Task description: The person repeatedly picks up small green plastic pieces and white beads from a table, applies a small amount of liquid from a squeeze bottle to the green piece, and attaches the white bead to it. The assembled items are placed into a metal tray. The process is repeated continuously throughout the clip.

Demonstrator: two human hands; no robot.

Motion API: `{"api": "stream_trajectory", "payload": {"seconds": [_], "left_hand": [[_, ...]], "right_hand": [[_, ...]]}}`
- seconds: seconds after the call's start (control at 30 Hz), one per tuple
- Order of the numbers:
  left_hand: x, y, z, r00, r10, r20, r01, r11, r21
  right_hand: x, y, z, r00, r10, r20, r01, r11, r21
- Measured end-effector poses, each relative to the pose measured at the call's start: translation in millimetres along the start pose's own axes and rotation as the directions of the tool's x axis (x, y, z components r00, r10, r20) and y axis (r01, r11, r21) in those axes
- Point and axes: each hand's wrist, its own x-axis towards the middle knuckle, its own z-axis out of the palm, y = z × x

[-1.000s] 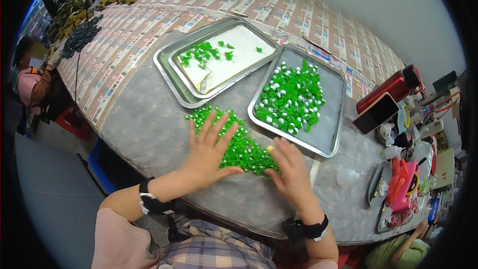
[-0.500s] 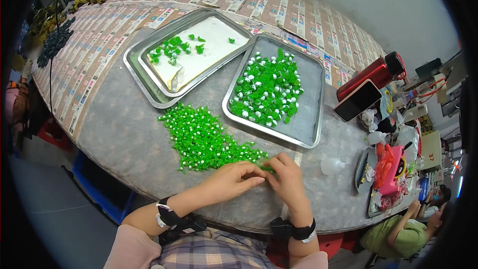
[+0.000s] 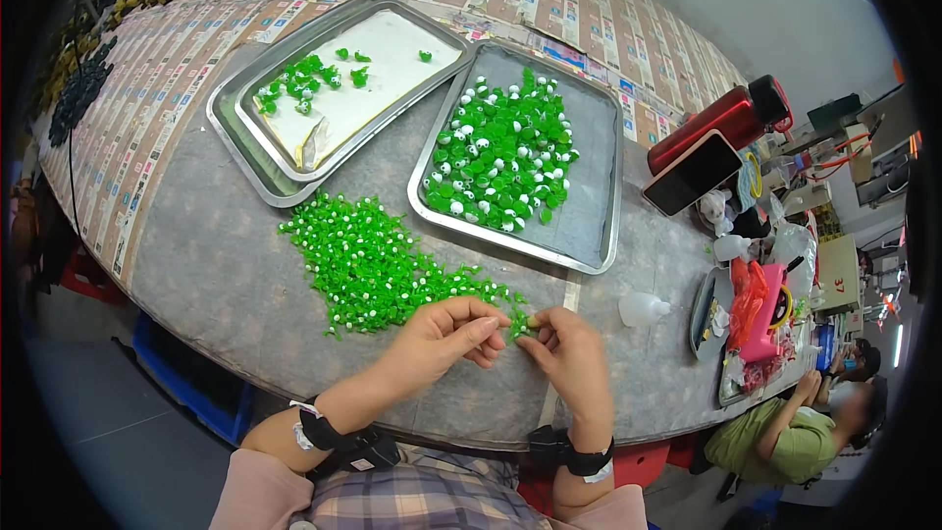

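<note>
A heap of small green plastic pieces with white dots (image 3: 368, 270) lies on the grey tabletop just beyond my hands. My left hand (image 3: 453, 334) is closed in a pinch at the heap's near right end; what its fingertips hold, if anything, is too small to make out. Opposite it, my right hand (image 3: 571, 351) pinches a small green plastic piece (image 3: 519, 324) between thumb and forefinger. Past the heap, a metal tray (image 3: 606, 253) carries many green pieces with white eyeball-like balls. A paper-lined metal tray (image 3: 392, 34) at the far left bears a few similar pieces.
On the right stand a red flask (image 3: 716, 128), a phone (image 3: 695, 174) leaning by it, and a small white squeeze bottle (image 3: 643, 309). A pink container (image 3: 768, 314) sits among clutter at the table's right edge. A person in green (image 3: 775, 437) sits beyond.
My hands have drawn slightly apart, and a green piece now shows between them at the right fingertips. The whole view has shifted a little, moving the trays up and left in the picture.
</note>
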Motion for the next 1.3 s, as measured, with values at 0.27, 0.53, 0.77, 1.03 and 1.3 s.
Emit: {"api": "stream_trajectory", "payload": {"seconds": [0.27, 0.53, 0.77, 1.03, 1.3], "left_hand": [[0.0, -6.0, -7.2, 0.994, -0.059, 0.095, 0.052, 0.996, 0.078], [-2.7, -14.6, -4.5, 0.976, -0.124, 0.176, 0.102, 0.987, 0.128], [-2.8, -17.3, -0.2, 0.983, -0.112, 0.145, 0.086, 0.981, 0.173], [-2.7, -14.7, 0.2, 1.000, -0.010, 0.020, 0.007, 0.992, 0.122], [-6.4, -0.5, 6.0, 1.000, 0.011, -0.018, -0.012, 0.999, -0.044]], "right_hand": [[-3.6, 17.3, 5.0, 0.996, 0.048, -0.076, -0.040, 0.994, 0.101], [-0.2, 5.3, 5.6, 0.992, -0.017, -0.123, 0.029, 0.996, 0.089], [0.4, 11.8, 9.6, 0.991, -0.091, -0.097, 0.083, 0.993, -0.084], [-15.2, -30.0, 0.4, 0.958, -0.267, -0.103, 0.276, 0.958, 0.084], [-36.6, 47.1, -44.1, 0.505, 0.083, -0.859, 0.152, 0.971, 0.183]]}}
